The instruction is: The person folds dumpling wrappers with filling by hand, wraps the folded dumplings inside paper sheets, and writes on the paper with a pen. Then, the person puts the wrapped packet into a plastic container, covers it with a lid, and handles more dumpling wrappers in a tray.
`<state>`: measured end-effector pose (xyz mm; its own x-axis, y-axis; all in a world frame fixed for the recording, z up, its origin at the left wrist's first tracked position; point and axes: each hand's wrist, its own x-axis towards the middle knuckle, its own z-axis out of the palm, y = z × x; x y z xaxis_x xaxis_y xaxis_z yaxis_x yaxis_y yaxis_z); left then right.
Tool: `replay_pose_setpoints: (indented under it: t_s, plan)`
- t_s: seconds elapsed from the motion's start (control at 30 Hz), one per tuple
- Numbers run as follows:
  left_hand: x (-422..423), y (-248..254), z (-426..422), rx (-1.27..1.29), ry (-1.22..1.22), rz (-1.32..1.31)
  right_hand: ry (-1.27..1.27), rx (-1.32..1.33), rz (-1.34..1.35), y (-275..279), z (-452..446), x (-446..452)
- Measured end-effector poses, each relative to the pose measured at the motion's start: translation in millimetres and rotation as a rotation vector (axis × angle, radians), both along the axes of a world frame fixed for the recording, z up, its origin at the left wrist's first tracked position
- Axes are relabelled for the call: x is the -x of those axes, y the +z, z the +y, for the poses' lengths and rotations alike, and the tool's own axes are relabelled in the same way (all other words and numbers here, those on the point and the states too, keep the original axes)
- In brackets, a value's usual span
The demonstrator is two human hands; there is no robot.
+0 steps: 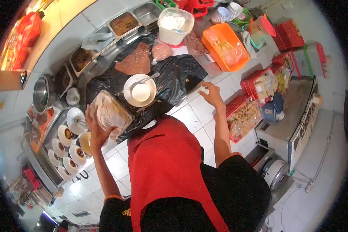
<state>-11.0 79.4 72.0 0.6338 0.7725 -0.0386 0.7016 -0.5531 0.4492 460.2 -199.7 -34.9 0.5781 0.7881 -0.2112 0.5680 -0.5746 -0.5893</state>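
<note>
My left hand [99,129] grips the near left side of a rectangular clear plastic container [113,114], its thumb across the near edge. Pale, crumpled film or wrap lies in the container. To its right, a white bowl [129,97] holds a smaller white cup or bowl [141,92] and a spoon [150,77]. My right hand [212,95] hovers beyond the right edge of the black plastic sheet [181,73]; thumb and forefinger are apart, and I see nothing held. Behind the bowl lies a flat brown piece [135,60], beside a pink lump in plastic [162,51].
Several bowls with dark sauce [77,155] stand at left. A tub of white powder [176,25] and metal trays [124,24] line the back. An orange bin [225,46] sits at back right. Red crates [241,116] hold bagged food at right.
</note>
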Motion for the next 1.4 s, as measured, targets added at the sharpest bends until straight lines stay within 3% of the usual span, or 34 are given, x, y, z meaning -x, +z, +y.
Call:
replay_pose_setpoints:
  t_s: [0.03,0.1,0.17,0.27,0.43,0.53,0.67,0.87,1.07,1.17,1.23,1.3,1.37,1.4]
  plan:
    - [7,-2,-4,-0.041,0.025,-0.027,0.015,-0.048,-0.097,6,0,1]
    - [17,4,-12,-0.085,0.045,-0.047,-0.047,-0.098,0.013,6,9,6]
    - [18,20,-22,0.171,0.136,-0.118,0.005,-0.185,-0.009,-9,18,9]
    - [37,-5,-39,0.328,0.220,-0.196,0.073,-0.153,0.090,1,50,14]
    - [36,0,-82,0.307,0.290,-0.155,0.174,-0.203,-0.021,-1,104,-11]
    - [26,13,-107,0.390,0.370,-0.130,0.114,-0.241,0.083,5,128,-15]
    - [25,7,-137,0.395,0.371,-0.175,0.170,-0.316,0.055,-8,130,-8]
    - [-5,12,-177,0.402,0.371,-0.196,0.080,-0.385,0.238,-21,96,37]
    - [-17,-7,-248,0.337,0.505,-0.272,0.271,-0.333,0.300,-41,71,32]
    - [-12,-59,-307,0.459,0.726,-0.430,0.426,-0.236,0.293,-22,70,17]
    - [0,-135,-370,0.525,0.866,-0.519,0.598,-0.154,0.252,-18,68,3]
    - [12,-229,-466,0.717,1.173,-0.683,0.734,-0.116,0.213,-17,60,-7]
    - [37,-340,-604,0.713,1.019,0.075,0.828,-0.017,0.284,0,50,-9]
    - [9,-335,-659,0.567,0.805,0.270,0.857,0.023,0.283,-1,45,-10]
